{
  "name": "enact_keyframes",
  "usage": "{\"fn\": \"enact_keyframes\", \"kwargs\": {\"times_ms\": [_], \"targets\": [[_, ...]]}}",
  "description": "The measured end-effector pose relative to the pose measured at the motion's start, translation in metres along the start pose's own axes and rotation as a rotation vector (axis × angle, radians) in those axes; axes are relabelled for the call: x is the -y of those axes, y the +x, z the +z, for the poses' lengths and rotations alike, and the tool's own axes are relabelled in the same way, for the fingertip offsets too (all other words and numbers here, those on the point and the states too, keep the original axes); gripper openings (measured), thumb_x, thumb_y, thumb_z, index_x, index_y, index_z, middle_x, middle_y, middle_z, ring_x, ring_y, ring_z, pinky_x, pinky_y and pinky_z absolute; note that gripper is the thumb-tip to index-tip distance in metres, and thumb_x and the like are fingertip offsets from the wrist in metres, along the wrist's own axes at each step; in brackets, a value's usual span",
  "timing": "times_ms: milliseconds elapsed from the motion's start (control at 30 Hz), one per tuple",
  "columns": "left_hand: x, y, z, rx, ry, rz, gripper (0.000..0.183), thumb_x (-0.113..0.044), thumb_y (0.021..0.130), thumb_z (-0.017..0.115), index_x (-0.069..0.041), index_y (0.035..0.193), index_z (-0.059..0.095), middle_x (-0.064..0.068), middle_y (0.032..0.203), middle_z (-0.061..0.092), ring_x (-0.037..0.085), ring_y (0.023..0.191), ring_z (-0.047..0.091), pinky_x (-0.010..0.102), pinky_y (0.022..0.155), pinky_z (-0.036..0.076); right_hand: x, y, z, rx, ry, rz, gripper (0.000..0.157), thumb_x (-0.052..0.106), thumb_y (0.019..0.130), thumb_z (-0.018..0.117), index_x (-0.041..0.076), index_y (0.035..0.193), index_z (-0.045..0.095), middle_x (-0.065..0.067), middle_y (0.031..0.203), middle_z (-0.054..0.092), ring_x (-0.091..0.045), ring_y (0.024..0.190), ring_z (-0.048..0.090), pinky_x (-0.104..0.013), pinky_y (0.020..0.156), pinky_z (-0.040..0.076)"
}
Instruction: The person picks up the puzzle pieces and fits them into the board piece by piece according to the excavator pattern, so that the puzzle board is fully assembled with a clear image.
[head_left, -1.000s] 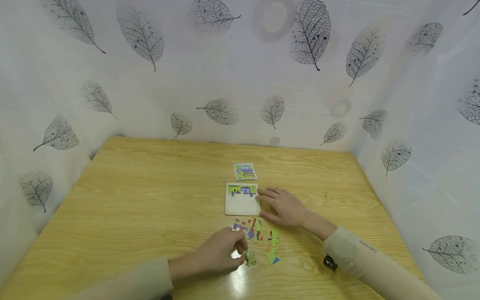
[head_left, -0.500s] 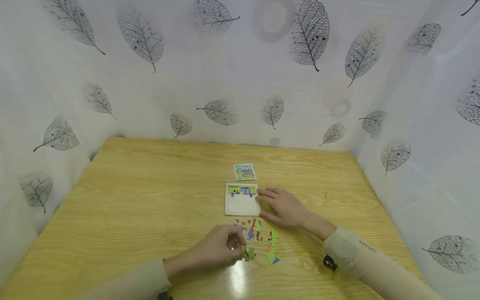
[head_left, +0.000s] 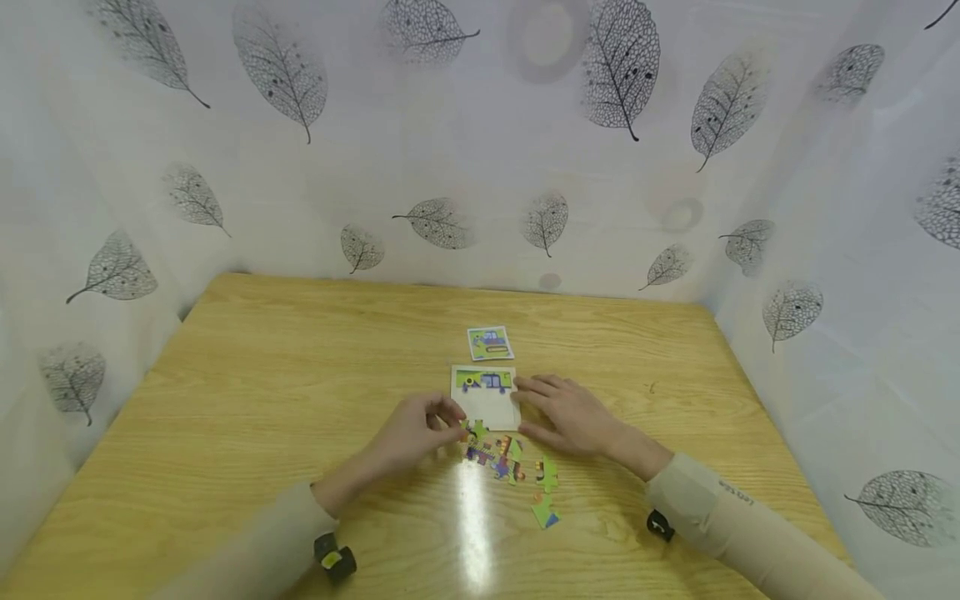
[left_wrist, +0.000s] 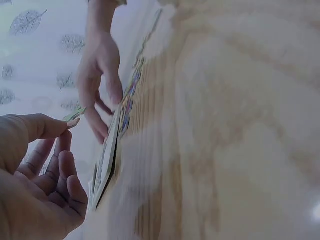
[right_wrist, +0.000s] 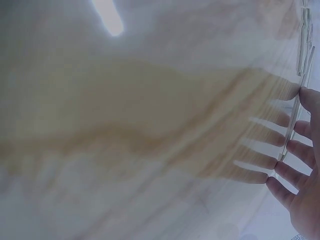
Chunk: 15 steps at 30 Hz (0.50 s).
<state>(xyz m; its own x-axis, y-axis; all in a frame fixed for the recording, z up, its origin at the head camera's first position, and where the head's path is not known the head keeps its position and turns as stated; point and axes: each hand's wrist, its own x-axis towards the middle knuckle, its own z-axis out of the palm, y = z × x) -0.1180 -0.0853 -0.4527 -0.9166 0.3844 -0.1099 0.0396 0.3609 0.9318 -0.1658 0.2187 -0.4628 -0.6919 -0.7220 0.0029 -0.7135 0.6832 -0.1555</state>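
My left hand [head_left: 408,435] pinches a green jigsaw piece [head_left: 477,429] between thumb and index finger, over the near left edge of the puzzle board [head_left: 486,412]. The left wrist view shows that piece raised off the table, its other fingers loosely curled. Along the board's right edge rest the spread, nearly straight fingers of my right hand [head_left: 573,417]. The top strip of the board holds joined pieces with a blue and green vehicle picture [head_left: 491,382]; the rest is pale and bare. Loose jigsaw pieces [head_left: 511,473] lie just in front of it.
Behind the board lies a small picture card [head_left: 491,342] of a similar vehicle. Two green pieces [head_left: 546,512] sit at the near right. A leaf-print curtain [head_left: 465,167] hangs around the back and sides of the wooden table [head_left: 285,375].
My left hand has lifted the green jigsaw piece from the near side of the pile and carried it away from me to the board's near edge. The right hand has stayed put.
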Motion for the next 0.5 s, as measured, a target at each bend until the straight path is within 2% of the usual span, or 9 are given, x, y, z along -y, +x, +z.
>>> {"fn": "enact_keyframes", "kwargs": {"times_ms": [100, 233, 500], "targets": [[0.002, 0.011, -0.005, -0.056, -0.007, -0.048, 0.016, -0.014, 0.093, 0.077, -0.006, 0.106, 0.071, 0.007, 0.1, 0.075, 0.017, 0.079, 0.065, 0.022, 0.064, 0.054, 0.001, 0.0, -0.001, 0.009, -0.007, 0.001, 0.056, 0.047, 0.105, 0.059, 0.014, 0.151, 0.057, -0.01, 0.164, 0.049, -0.038, 0.148, 0.05, -0.058, 0.122, 0.042], [0.006, 0.025, -0.009, -0.125, -0.002, -0.07, 0.015, -0.011, 0.092, 0.077, -0.006, 0.106, 0.071, 0.008, 0.1, 0.075, 0.016, 0.082, 0.066, 0.025, 0.069, 0.056, 0.001, -0.001, -0.001, 0.004, -0.014, 0.0, 0.056, 0.046, 0.105, 0.06, 0.013, 0.151, 0.057, -0.011, 0.163, 0.05, -0.039, 0.147, 0.051, -0.059, 0.121, 0.042], [0.009, 0.045, -0.01, -0.202, 0.129, -0.085, 0.016, -0.009, 0.09, 0.078, -0.005, 0.104, 0.073, 0.008, 0.097, 0.077, 0.016, 0.086, 0.071, 0.035, 0.087, 0.06, -0.001, 0.0, 0.001, 0.009, -0.012, 0.002, 0.057, 0.047, 0.105, 0.058, 0.014, 0.152, 0.056, -0.009, 0.164, 0.049, -0.037, 0.149, 0.05, -0.058, 0.122, 0.042]]}}
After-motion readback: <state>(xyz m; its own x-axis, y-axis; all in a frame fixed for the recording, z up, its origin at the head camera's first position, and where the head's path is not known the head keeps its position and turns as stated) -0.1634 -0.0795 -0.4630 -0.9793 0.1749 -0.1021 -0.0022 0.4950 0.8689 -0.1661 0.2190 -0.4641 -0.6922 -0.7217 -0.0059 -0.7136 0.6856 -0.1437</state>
